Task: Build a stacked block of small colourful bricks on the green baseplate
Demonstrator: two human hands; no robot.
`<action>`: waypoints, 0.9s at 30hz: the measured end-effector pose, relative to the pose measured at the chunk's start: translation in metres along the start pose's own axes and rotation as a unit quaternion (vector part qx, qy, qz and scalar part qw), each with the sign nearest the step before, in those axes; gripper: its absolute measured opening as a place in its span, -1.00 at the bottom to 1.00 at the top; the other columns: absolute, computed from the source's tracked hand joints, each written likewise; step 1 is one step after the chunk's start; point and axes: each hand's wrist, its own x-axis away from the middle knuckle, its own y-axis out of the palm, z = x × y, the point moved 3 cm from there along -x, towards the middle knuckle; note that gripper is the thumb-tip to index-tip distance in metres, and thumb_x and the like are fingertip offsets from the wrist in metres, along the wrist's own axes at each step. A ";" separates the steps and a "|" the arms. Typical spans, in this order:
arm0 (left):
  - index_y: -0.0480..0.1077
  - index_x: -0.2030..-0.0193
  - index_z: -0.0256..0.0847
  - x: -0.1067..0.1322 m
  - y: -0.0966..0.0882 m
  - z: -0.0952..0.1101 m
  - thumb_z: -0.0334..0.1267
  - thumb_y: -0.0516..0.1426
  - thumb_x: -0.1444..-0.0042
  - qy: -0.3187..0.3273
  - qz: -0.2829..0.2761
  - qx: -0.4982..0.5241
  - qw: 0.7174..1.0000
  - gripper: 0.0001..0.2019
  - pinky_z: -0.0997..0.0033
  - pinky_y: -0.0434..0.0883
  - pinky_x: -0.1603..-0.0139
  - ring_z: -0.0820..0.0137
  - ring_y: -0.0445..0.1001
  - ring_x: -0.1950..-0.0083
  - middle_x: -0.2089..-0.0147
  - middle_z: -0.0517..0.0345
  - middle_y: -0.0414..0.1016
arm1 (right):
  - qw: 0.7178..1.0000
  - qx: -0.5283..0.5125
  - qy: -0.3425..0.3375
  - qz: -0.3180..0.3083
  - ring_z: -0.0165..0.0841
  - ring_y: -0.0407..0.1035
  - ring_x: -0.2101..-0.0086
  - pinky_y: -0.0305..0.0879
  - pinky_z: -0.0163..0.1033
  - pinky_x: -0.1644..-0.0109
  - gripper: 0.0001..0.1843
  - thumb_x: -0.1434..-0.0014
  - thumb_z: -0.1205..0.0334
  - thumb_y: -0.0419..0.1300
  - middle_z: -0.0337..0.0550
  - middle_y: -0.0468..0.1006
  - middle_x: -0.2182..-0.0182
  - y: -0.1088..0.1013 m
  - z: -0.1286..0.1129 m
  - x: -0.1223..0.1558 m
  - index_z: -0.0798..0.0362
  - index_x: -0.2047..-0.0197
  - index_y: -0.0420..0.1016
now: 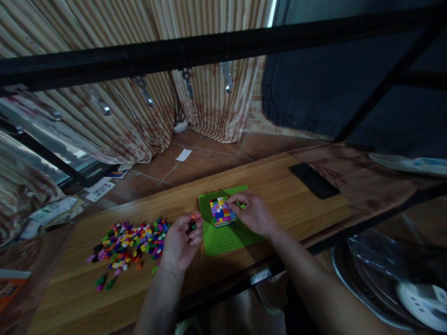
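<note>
A green studded baseplate (213,246) lies on the wooden table, and on it stands a low block of multicoloured toy bricks (220,214). My right hand (252,213) reaches over the plate, its thumb and forefinger pinched together at the block's upper right edge. Whatever sits between those fingertips is too small to make out. To the left of the plate, my left hand (183,239) is turned palm up with curled fingers. It grips a small orange brick (193,216) at the fingertips, and something dark green shows in the palm.
A pile of loose coloured bricks (131,242) spreads over the left half of the wooden table (70,298). A black flat object (314,180) lies at the table's right end. A dark metal bar (157,51) with hanging clips crosses above. Striped curtains (209,102) hang behind.
</note>
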 end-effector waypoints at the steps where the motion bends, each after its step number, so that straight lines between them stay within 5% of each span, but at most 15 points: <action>1: 0.37 0.34 -0.33 0.000 0.000 0.000 -0.41 0.07 0.02 -0.001 0.001 -0.002 1.000 -0.91 0.69 -0.01 0.71 0.64 0.02 0.64 0.51 0.24 0.20 | 1.000 0.015 -0.013 -0.004 -0.29 0.41 0.24 0.28 -0.15 0.10 -0.86 -0.14 0.33 0.20 -0.18 0.61 0.34 -0.001 -0.002 0.000 -0.02 0.36 0.60; 21: 0.34 0.32 -0.32 0.001 0.001 -0.002 -0.40 0.06 0.00 -0.003 0.026 -0.037 0.999 -0.91 0.67 -0.01 0.69 0.64 0.03 0.63 0.49 0.24 0.21 | 0.990 0.041 -0.105 -0.080 -0.28 0.37 0.18 0.27 -0.12 0.05 -0.83 -0.20 0.37 0.17 -0.14 0.51 0.26 0.000 -0.001 0.002 -0.03 0.29 0.59; 27: 0.35 0.32 -0.32 0.001 -0.001 -0.002 -0.40 0.07 0.02 0.000 0.027 -0.042 0.999 -0.90 0.67 0.00 0.69 0.64 0.04 0.63 0.49 0.23 0.23 | 0.990 0.057 -0.109 -0.062 -0.28 0.34 0.19 0.25 -0.12 0.06 -0.85 -0.23 0.34 0.16 -0.14 0.48 0.26 -0.001 0.000 0.001 -0.01 0.30 0.55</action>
